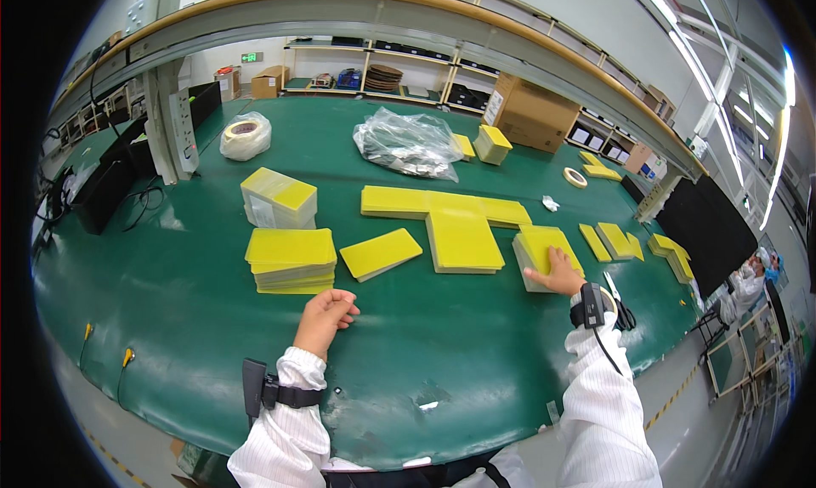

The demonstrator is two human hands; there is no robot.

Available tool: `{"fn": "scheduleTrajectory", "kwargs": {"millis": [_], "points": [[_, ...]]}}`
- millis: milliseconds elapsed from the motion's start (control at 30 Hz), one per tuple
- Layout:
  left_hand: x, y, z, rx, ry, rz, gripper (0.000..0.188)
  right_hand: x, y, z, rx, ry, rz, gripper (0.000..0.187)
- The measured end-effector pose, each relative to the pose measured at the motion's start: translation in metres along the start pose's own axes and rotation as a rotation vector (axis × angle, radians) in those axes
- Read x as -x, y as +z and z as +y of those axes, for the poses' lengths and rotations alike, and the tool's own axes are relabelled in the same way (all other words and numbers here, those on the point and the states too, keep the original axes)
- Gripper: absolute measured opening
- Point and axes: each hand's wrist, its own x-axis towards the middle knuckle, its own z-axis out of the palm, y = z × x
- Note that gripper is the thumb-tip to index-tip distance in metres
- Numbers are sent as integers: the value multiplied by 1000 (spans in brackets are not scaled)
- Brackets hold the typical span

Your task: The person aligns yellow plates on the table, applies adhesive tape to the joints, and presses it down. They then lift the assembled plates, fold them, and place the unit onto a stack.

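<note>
My right hand (559, 275) rests with fingers spread on the near part of a stack of yellow sheets (544, 239), its thumb near the stack's left edge. My left hand (325, 320) hovers over the green table with its fingers curled together; nothing shows in them. Just beyond it sits a tall yellow stack (291, 248) with uneven edges, and a thinner yellow stack (382, 254) lies slantwise to that one's right. Behind the tall stack is a yellow-topped block in clear wrap (279, 197). Between the hands' sides, a wide yellow stack (465, 241) adjoins a long yellow row (399, 201).
Scissors (623, 305) and a tape roll (608, 301) lie beside my right wrist. Smaller yellow stacks (614, 241) stand farther right. Toward the back are crumpled clear plastic (408, 144), a bagged tape roll (245, 137), another tape roll (575, 178) and a cardboard box (531, 114).
</note>
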Motion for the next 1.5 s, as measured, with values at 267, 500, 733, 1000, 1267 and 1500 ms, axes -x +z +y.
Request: {"fn": "scheduleTrajectory", "kwargs": {"millis": [267, 500, 733, 1000, 1267, 1500], "points": [[3, -4, -2, -65, 17, 59, 17, 66, -4, 20, 70, -394, 30, 74], [3, -6, -9, -104, 66, 39, 16, 89, -4, -1, 347, -441, 276, 53], [1, -9, -14, -123, 91, 42, 15, 60, -7, -54, 96, -722, 599, 36], [2, -6, -17, -85, 75, 30, 17, 29, 52, -155, 122, -739, 409, 49], [1, -3, -15, -84, 68, 27, 17, 32, 78, -168, 140, -626, 390, 58], [0, -2, -11, -100, 74, 25, 15, 22, 70, -164, 92, -714, 369, 51]]}}
